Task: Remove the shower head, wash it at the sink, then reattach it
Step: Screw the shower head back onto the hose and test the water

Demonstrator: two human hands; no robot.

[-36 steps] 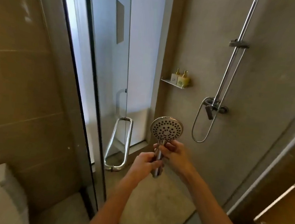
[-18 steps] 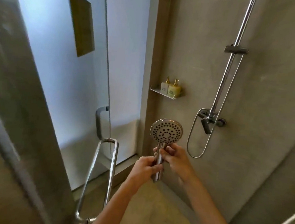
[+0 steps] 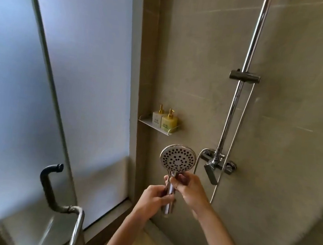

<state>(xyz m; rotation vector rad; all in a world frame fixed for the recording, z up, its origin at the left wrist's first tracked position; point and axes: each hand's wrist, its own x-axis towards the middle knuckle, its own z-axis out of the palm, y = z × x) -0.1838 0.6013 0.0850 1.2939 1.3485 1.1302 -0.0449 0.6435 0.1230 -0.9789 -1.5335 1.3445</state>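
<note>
A chrome shower head (image 3: 177, 159) with a round, dotted spray face is held upright in front of me, face toward the camera. My left hand (image 3: 152, 200) grips the lower part of its handle. My right hand (image 3: 188, 188) pinches the handle just under the head. On the wall to the right runs the chrome riser rail (image 3: 239, 90) with a dark holder bracket (image 3: 244, 77). Below it sit the mixer valve (image 3: 218, 164) and its lever. The metal hose (image 3: 233, 138) hangs along the rail and loops near the valve.
A small wall shelf (image 3: 152, 126) holds two pump bottles (image 3: 165, 120). The glass shower door with a dark handle (image 3: 49, 186) and a chrome bar (image 3: 76, 230) stands at the left. Grey tiled walls close in ahead and to the right.
The view has moved forward into the shower stall, past the glass door. Both hands keep the same hold on the shower head, which stays upright at centre.
</note>
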